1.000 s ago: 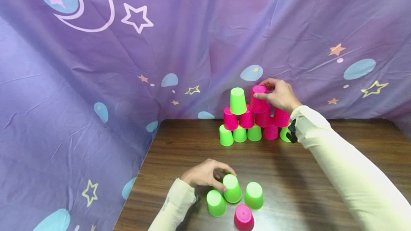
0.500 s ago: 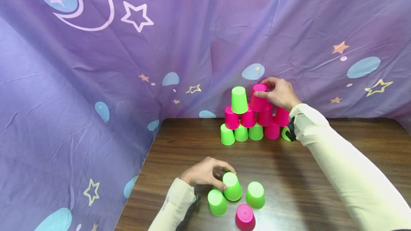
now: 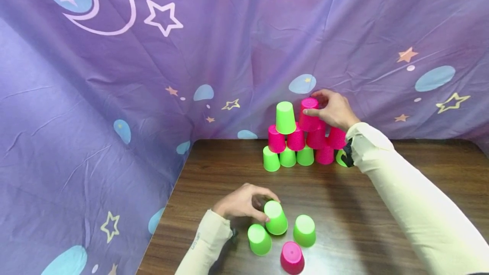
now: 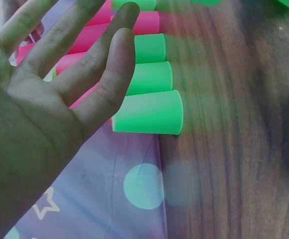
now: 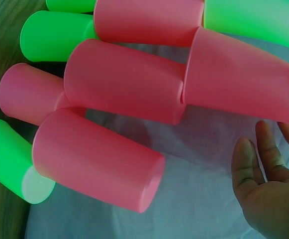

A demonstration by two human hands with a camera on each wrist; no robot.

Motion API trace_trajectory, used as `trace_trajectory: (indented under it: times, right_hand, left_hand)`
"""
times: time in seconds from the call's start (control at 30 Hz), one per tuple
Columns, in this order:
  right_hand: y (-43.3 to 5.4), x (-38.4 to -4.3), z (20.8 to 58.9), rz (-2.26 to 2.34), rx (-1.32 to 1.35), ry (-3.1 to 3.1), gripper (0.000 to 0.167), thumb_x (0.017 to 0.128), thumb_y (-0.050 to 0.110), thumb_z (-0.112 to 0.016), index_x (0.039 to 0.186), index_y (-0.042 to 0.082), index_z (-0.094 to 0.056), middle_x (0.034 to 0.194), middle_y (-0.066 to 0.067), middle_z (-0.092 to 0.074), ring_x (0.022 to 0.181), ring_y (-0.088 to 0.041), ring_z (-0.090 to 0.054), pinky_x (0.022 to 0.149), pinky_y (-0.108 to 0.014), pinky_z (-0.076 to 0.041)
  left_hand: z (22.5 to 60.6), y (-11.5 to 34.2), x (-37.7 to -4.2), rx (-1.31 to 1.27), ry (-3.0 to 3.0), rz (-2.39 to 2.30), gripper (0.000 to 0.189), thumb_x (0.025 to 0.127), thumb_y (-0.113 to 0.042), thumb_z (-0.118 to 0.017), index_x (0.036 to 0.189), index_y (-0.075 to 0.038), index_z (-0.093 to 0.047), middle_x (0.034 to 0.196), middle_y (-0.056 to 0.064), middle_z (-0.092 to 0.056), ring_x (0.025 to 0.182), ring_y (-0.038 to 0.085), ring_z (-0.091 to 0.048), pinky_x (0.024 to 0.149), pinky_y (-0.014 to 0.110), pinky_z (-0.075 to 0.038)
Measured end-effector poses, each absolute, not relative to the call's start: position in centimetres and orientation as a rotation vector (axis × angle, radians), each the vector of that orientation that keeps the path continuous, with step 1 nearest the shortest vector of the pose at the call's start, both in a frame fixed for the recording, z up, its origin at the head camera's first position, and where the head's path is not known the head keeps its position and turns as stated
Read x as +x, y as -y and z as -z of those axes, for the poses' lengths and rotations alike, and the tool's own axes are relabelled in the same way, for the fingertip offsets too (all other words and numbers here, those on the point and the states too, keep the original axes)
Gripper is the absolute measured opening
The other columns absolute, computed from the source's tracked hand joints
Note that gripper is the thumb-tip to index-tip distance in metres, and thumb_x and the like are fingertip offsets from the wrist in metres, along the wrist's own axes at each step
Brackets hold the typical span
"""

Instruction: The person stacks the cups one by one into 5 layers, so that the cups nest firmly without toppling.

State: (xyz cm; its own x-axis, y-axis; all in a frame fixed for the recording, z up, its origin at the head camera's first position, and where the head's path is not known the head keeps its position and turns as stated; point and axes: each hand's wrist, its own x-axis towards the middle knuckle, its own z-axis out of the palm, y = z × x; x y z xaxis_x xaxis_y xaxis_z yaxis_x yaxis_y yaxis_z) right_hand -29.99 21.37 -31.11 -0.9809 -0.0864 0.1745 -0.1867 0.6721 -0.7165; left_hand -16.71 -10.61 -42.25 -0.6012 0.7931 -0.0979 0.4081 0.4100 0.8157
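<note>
In the head view, my left hand (image 3: 242,202) pinches an upside-down green cup (image 3: 276,220) between thumb and fingers, near the front of the table. At the back, my right hand (image 3: 336,110) grips an upside-down pink cup (image 3: 307,120) on the third level of a cup stack. Beside that cup, on the same level, is a green cup (image 3: 285,118). Below them runs a row of pink cups (image 3: 276,139), standing on a bottom row of mostly green cups (image 3: 271,159). The right wrist view shows the gripped pink cup (image 5: 241,77) resting across the pink cups beneath.
Around the left hand stand a green cup (image 3: 259,240), another green cup (image 3: 304,231) and a pink cup (image 3: 292,258), all upside down on the wooden table (image 3: 214,164). A purple patterned cloth (image 3: 229,54) hangs behind and at the left.
My left hand and its green cup have shifted slightly away from me, relative to the loose cups. My right hand stays on the pink cup. The head view has shifted a little.
</note>
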Motion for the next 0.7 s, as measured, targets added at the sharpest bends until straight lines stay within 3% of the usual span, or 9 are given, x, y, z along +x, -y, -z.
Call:
trace_trajectory:
  times: [0.13,0.37,0.47,0.57,0.7]
  right_hand:
    - [-21.9,-29.3,30.7,-1.217,0.241,2.727,0.059,0.084,0.029,-0.080,0.133,0.003,-0.058,0.126,-0.025,-0.065,0.117,-0.039,-0.062,0.097,-0.049,-0.050]
    - [-23.1,-27.5,30.2,-1.212,0.227,2.642,0.059,0.083,0.032,-0.081,0.131,0.005,-0.060,0.130,-0.025,-0.063,0.124,-0.041,-0.057,0.103,-0.054,-0.044]
    - [-23.8,-26.2,30.2,-1.204,0.196,2.591,0.055,0.083,0.033,-0.081,0.127,0.006,-0.063,0.128,-0.024,-0.064,0.122,-0.039,-0.057,0.101,-0.050,-0.044]
    - [-24.4,-24.6,30.4,-1.232,0.176,2.530,0.048,0.083,0.031,-0.082,0.122,0.008,-0.067,0.118,-0.016,-0.070,0.105,-0.019,-0.065,0.090,-0.030,-0.049]
    - [-24.4,-21.8,31.2,-1.311,0.218,2.461,0.039,0.082,0.025,-0.083,0.116,0.011,-0.071,0.097,0.020,-0.069,0.079,0.009,-0.060,0.069,-0.009,-0.048]
  left_hand:
    - [41.8,10.6,-16.8,1.021,-2.199,-1.099,0.048,0.079,-0.014,-0.083,0.124,-0.017,-0.069,0.120,0.000,-0.074,0.102,0.001,-0.065,0.091,0.032,-0.060]
    - [40.6,10.8,-17.3,1.078,-2.271,-1.084,0.046,0.078,-0.016,-0.083,0.122,-0.016,-0.069,0.118,0.001,-0.074,0.100,0.008,-0.066,0.088,0.030,-0.060]
    - [39.8,10.8,-17.6,1.115,-2.287,-1.083,0.046,0.079,-0.018,-0.083,0.122,-0.015,-0.069,0.118,0.001,-0.074,0.103,0.007,-0.065,0.091,0.035,-0.060]
    - [38.8,10.8,-18.0,1.158,-2.324,-1.074,0.046,0.078,-0.020,-0.083,0.122,-0.015,-0.069,0.117,0.000,-0.075,0.105,0.006,-0.065,0.092,0.036,-0.060]
    - [37.1,10.8,-18.7,1.200,-2.397,-1.078,0.047,0.075,-0.020,-0.085,0.120,-0.015,-0.070,0.116,-0.001,-0.075,0.106,0.008,-0.066,0.091,0.038,-0.059]
